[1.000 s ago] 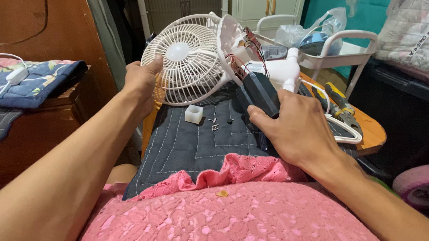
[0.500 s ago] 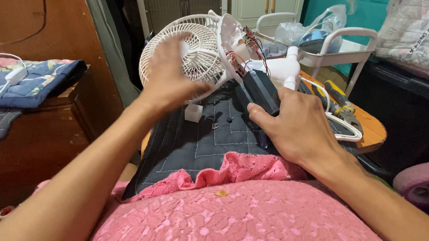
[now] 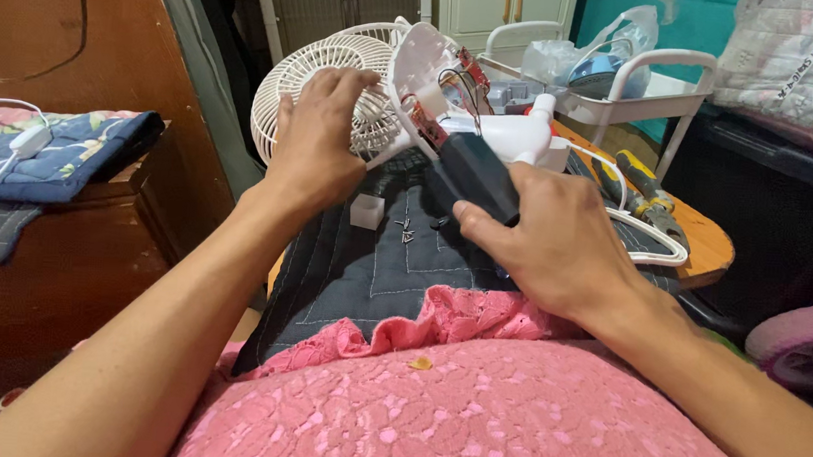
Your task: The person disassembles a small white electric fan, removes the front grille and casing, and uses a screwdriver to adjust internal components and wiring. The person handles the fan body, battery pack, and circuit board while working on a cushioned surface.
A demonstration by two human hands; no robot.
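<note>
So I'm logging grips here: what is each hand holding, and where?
The left hand grips the fan's white grille from the front. The right hand clasps the fan's dark block at its near end.

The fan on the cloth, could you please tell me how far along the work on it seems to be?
Done: the fan's rear housing is open, wiring exposed, and loose screws lie on the dark cloth. In hand: the left hand grips the grille, the right hand holds a dark block at the base. Left: housing is not closed, screws not refitted.
</note>
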